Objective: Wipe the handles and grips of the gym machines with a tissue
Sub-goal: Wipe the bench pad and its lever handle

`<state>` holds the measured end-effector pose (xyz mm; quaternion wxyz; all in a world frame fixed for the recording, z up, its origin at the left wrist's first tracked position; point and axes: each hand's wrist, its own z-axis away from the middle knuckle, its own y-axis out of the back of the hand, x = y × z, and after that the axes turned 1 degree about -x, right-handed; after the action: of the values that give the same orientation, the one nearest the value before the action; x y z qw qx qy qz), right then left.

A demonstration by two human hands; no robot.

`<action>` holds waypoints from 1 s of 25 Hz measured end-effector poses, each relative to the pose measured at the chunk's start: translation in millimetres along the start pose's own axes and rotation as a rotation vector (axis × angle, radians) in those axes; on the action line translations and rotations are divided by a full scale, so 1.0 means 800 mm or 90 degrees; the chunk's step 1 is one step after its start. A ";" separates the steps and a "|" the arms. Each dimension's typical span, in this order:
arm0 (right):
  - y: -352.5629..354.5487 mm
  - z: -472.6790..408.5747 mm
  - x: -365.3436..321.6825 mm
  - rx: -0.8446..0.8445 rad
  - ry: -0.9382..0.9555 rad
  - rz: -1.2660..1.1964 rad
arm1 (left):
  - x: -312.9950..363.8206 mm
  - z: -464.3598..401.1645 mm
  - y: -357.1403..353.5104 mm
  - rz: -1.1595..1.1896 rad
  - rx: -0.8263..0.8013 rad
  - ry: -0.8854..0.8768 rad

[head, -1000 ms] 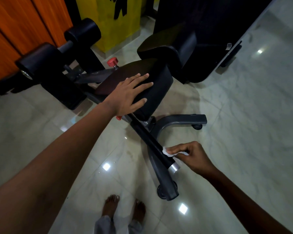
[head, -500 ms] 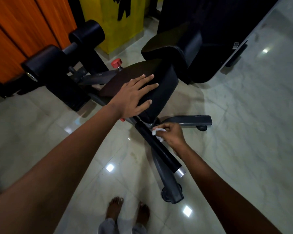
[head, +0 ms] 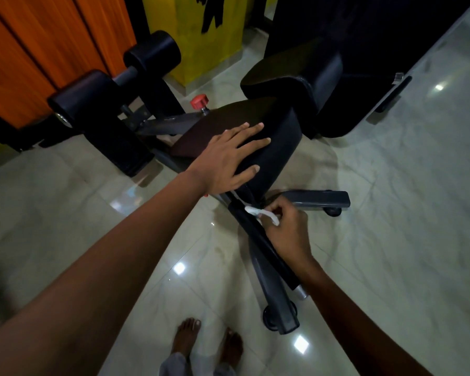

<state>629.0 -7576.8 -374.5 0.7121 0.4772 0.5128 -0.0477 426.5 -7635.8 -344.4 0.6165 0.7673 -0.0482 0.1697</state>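
A: Head view, the only one. Where is your tissue?

B: Your right hand [head: 288,229] has it. The fingers [head: 278,208] are curled, pinching the white tissue [head: 261,214] against the upper end of the black foam grip [head: 258,237], right where that bar meets the underside of the seat pad [head: 272,147]. From the pad's centre that is about five o'clock.

A: And your other hand?

B: Your left hand [head: 228,158] lies flat on the pad, fingers straight and spread, grasping nothing, only pressing down to steady the bench.

A: Which step are you in?

B: I judge you are mid-wipe on this grip. The tissue sits at the top end; the rest of the foam runs toward six o'clock to the silver end cap [head: 300,291], partly hidden by your forearm.

A: What does the next move call for?

B: Probably a firm pull of the tissue down the foam toward the cap, keeping the pinch wrapped round the bar. Then the roller pads [head: 152,54] at ten o'clock look untouched, though I cannot tell from here.
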 end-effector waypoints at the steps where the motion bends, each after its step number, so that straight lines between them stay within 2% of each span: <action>1: 0.004 0.014 -0.008 0.041 0.132 0.053 | 0.000 0.000 0.001 0.000 0.002 0.001; 2: 0.003 0.021 -0.014 0.070 0.274 0.108 | 0.000 0.001 0.001 0.002 0.005 0.000; 4: -0.015 0.014 -0.020 0.050 0.498 0.276 | 0.000 0.001 0.001 0.007 0.004 -0.003; 6: -0.042 -0.003 -0.022 -0.038 0.570 0.415 | 0.000 0.001 0.000 0.013 -0.001 -0.001; 10: -0.053 -0.003 -0.006 -0.212 0.585 0.679 | 0.002 0.000 0.000 0.013 -0.003 0.005; 13: -0.031 -0.003 0.009 -0.306 0.657 0.649 | 0.001 0.001 -0.002 0.009 0.004 0.005; 17: -0.030 -0.020 -0.014 -0.301 0.614 0.657 | 0.001 0.000 0.000 0.011 0.001 0.002; 19: -0.020 -0.015 -0.022 -0.327 0.671 0.703 | 0.000 0.000 -0.001 0.010 0.004 0.001; 21: 0.010 -0.010 -0.022 -0.379 0.725 0.677 | -0.001 0.001 -0.003 0.008 0.011 0.002; 22: 0.025 -0.012 -0.020 -0.360 0.748 0.630 | 0.000 0.001 -0.003 0.006 0.012 0.000; 25: 0.032 -0.022 -0.024 -0.335 0.721 0.546 | 0.002 0.001 0.000 0.005 0.012 0.002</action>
<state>622.0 -7558.1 -344.3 0.3861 0.4005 0.5641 0.6101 428.1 -7636.2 -344.2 0.6089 0.7725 -0.0484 0.1737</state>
